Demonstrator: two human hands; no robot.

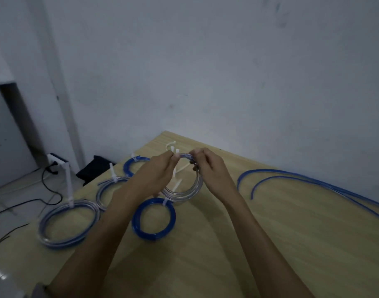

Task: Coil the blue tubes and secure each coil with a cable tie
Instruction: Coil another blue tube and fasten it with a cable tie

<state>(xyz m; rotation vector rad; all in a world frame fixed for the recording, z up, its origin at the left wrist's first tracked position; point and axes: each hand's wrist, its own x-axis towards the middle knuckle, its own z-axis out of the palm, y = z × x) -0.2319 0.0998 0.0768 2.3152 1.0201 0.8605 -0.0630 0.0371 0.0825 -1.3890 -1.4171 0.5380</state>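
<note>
- While both hands are up over the wooden surface (259,244), they hold one coil (184,191) of clear/bluish tube betw. them, upright, lower arc close to the surface; can't tell if it touches.
- Left hand (156,171): fingers curled, pinching top of coil right at the white cable tie (176,166); tie tail hangs down inside the loop.
- Right hand (208,166): fingers curled round top-right of same coil, just beside left hand's fingertips.
- Done coils lying flat on surface, each w/ a white tie sticking up:
- dark blue coil (153,219) just in front of the held one, near left forearm
- big clear-blue coil (69,224) at left edge of surface, long tie upright
- mid coil (108,188) behind it, partly hidden by left arm
- small blue coil (131,165) further back, partly behind left hand
- Loose blue tubes (313,183), uncoiled, run in long arcs along right side of surface, well apart from the hands.
- Spare white ties (170,145) lie on far corner of surface, behind the hands; blurry.
- Off surface, left: black cables (53,190) on floor, white power strip (57,161), dark bag (94,168) by the wall (227,72).
</note>
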